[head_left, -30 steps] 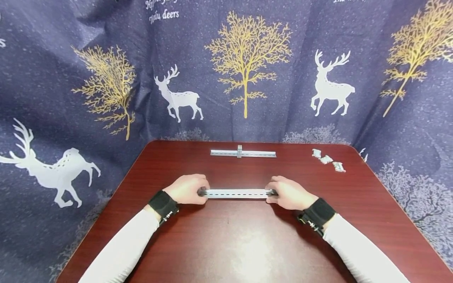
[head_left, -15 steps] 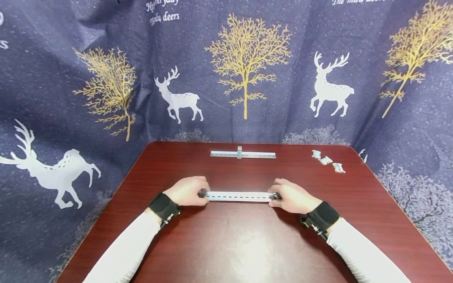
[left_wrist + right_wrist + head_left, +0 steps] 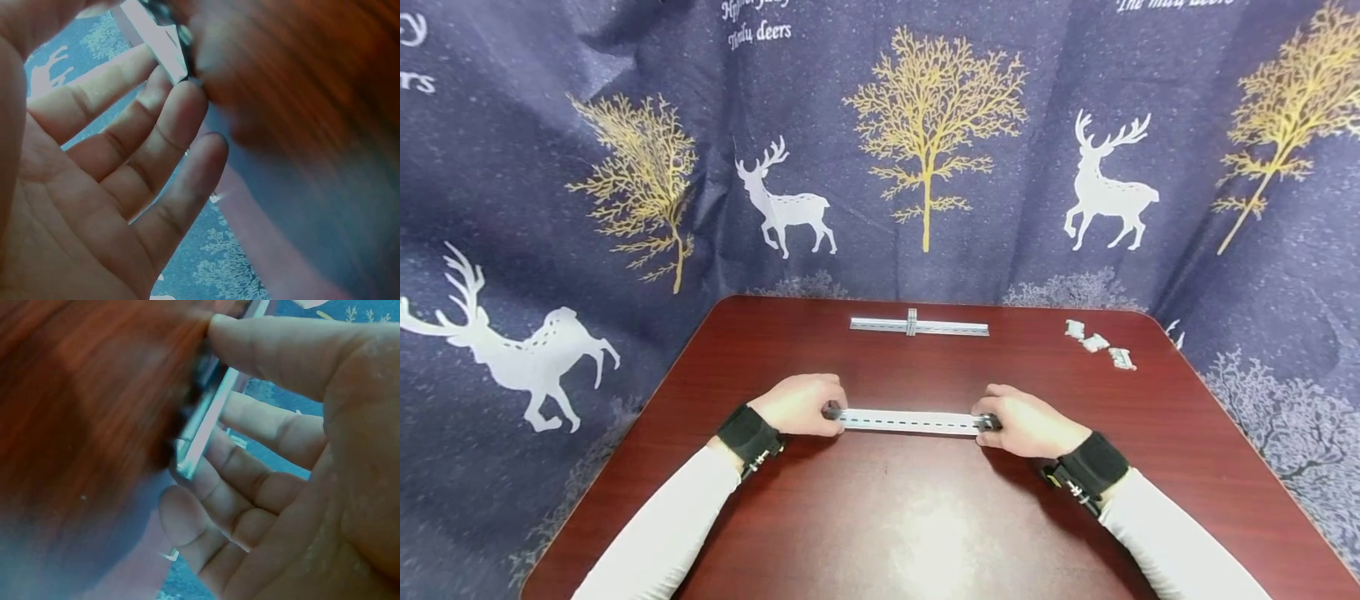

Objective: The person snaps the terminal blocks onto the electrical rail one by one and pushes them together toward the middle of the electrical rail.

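A silver slotted mounting rail, like DIN rail, (image 3: 910, 428) spans the gap between both hands over the middle of the table. My left hand (image 3: 801, 406) pinches its left end, and my right hand (image 3: 1028, 422) pinches its right end. Dark parts (image 3: 988, 422) show at both ends by the fingers. The left wrist view has the rail's end (image 3: 159, 40) against the fingertips, with the little finger off it. From the right wrist, the rail (image 3: 209, 422) lies between thumb and fingers; the dark part beside it is blurred.
A second slotted rail (image 3: 951, 328) lies at the back of the red-brown table (image 3: 820, 517), with a small grey block (image 3: 912, 322) across its middle. Several small pale pieces (image 3: 1095, 342) lie at the back right. A dark blue deer-and-tree curtain (image 3: 865, 267) hangs behind.
My right hand has shifted slightly right and toward me, bringing the rail's right end a little nearer. My left hand has stayed almost still. Both grips continue.
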A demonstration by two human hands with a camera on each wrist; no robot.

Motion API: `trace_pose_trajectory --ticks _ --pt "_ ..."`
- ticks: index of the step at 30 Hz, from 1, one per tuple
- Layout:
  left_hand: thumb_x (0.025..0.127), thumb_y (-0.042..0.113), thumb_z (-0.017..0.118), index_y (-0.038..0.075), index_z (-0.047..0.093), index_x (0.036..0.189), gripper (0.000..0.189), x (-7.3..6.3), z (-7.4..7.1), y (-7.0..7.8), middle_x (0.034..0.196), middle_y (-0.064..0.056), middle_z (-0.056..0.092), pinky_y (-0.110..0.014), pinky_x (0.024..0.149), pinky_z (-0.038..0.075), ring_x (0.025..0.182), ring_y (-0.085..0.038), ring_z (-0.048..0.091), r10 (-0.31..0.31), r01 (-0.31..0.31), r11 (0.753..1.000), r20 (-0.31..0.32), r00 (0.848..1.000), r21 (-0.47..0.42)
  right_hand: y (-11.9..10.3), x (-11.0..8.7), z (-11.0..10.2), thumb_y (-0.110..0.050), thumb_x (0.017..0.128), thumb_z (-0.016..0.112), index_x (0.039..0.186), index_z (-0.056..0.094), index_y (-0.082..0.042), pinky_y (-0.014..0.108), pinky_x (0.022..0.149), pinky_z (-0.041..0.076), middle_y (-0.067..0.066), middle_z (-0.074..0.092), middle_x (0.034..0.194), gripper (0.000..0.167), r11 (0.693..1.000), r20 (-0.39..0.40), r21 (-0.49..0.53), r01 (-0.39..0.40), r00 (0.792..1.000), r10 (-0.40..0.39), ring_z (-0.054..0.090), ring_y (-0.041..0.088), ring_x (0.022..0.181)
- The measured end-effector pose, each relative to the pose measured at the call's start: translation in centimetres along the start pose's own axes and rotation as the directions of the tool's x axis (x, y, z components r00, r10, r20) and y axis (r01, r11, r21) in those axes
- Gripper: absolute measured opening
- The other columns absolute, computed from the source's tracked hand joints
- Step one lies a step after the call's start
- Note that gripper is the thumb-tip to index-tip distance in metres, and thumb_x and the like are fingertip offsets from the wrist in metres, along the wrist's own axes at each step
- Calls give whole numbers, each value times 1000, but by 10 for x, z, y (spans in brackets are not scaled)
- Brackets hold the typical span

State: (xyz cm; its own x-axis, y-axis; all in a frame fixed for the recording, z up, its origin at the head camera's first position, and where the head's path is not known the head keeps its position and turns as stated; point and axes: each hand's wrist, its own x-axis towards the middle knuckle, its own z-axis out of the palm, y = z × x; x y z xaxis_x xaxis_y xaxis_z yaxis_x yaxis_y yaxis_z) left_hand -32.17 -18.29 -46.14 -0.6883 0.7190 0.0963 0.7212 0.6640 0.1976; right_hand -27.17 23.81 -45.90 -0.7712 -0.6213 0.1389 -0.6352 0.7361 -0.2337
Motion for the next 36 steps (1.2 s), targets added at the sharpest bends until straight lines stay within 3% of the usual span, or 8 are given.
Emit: trace_pose_trajectory --ticks 9,20,36 --pt "84 35 90 28 80 92 14 0 1 4 87 9 64 -29 65 48 74 -6 53 1 -1 1000 21 1000 -2 -3 -2 -5 -23 89 94 100 78 -18 39 81 55 -8 61 90 20 1000 42 -19 7 999 -6 63 21 98" --pt "83 36 93 28 81 90 16 -2 1 3 85 11 64 -29 68 50 74 -5 55 5 -5 1000 28 1000 -21 -1 -4 -7 -18 87 94 96 78 -18 33 76 55 -7 59 92 18 999 51 8 49 997 -49 52 5 82" --pt "82 36 94 29 82 92 17 -1 1 3 88 12 65 -29 71 53 78 -4 58 -4 6 999 42 999 -34 -2 -5 -9 -19 87 94 97 78 -18 31 74 53 -7 59 94 18 999 68 22 36 997 -38 50 5 79"
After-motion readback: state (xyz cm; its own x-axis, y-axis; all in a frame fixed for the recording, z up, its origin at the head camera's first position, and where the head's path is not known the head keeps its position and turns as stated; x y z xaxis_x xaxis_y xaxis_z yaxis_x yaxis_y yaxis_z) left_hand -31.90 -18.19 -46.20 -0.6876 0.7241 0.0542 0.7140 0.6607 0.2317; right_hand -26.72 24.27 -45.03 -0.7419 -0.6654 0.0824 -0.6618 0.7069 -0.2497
